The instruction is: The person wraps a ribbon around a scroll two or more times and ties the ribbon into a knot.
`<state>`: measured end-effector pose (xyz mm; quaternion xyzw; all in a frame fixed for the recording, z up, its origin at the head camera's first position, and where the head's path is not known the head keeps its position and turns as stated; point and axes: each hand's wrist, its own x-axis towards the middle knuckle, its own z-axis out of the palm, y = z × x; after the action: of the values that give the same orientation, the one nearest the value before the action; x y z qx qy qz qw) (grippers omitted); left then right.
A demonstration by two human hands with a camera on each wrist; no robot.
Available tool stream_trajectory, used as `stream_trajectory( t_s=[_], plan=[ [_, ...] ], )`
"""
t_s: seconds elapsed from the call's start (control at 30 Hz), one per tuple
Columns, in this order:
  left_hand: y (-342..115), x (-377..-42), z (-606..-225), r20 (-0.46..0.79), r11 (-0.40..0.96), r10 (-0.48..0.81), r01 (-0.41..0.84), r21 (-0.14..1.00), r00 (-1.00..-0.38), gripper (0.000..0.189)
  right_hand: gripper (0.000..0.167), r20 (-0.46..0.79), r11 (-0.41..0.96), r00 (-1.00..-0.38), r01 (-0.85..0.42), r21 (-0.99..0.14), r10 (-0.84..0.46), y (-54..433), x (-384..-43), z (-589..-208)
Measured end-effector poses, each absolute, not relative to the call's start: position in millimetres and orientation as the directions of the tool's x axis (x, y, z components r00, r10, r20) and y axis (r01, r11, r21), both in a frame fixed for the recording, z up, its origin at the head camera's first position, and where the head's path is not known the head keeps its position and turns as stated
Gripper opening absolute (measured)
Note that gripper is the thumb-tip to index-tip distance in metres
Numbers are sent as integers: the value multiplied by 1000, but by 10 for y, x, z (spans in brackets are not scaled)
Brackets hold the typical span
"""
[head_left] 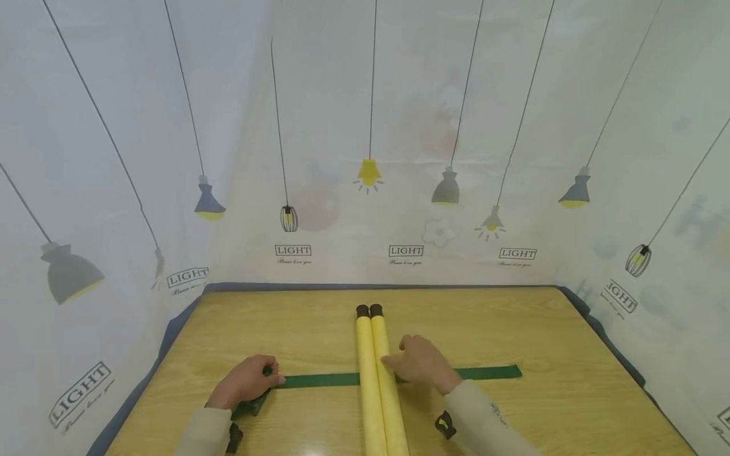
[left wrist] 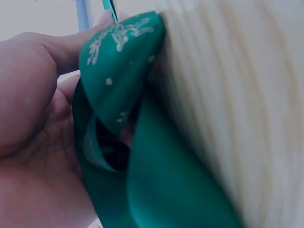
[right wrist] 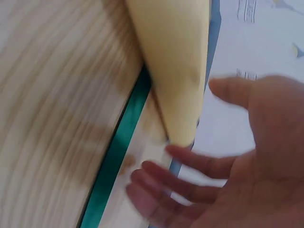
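Note:
Two yellow rolls with black ends, a left roll (head_left: 368, 386) and a right roll (head_left: 390, 405), lie side by side on the wooden table. A green ribbon (head_left: 322, 380) runs crosswise beneath them. My left hand (head_left: 244, 381) pinches the ribbon left of the rolls; in the left wrist view, loose loops of ribbon (left wrist: 175, 175) with a pale printed pattern hang by the palm. Beside the right roll is my right hand (head_left: 423, 364), its index finger right at the roll's side. Its fingers are loosely bent, with nothing held, as the right wrist view shows.
The ribbon's cut right end lies flat on the table (head_left: 490, 316), beyond my right hand. A white wall covering (head_left: 342, 126) printed with hanging lamps surrounds the table's back and sides. Dark straps (head_left: 445, 425) hang at both wrists.

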<state>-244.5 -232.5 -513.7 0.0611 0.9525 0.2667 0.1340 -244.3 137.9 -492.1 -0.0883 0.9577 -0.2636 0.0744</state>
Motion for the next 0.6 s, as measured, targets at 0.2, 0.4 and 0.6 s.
stream_trajectory(
  t_s=[0.2, 0.4, 0.6],
  plan=[
    [-2324, -2428, -5182, -227, 842, 177, 28, 538, -958, 21, 66, -8, 788, -917, -339, -513, -400, 1753, -2450, -4997],
    [-2312, -2410, -5141, -226, 843, 181, 33, 536, -957, 22, 65, 3, 769, -895, -386, -510, -446, 2104, -2446, -5051],
    [-2303, -2413, -5112, -227, 851, 175, 32, 524, -958, 21, 54, -5, 794, -901, -380, -474, -434, 2265, -2431, -5060]
  ],
)
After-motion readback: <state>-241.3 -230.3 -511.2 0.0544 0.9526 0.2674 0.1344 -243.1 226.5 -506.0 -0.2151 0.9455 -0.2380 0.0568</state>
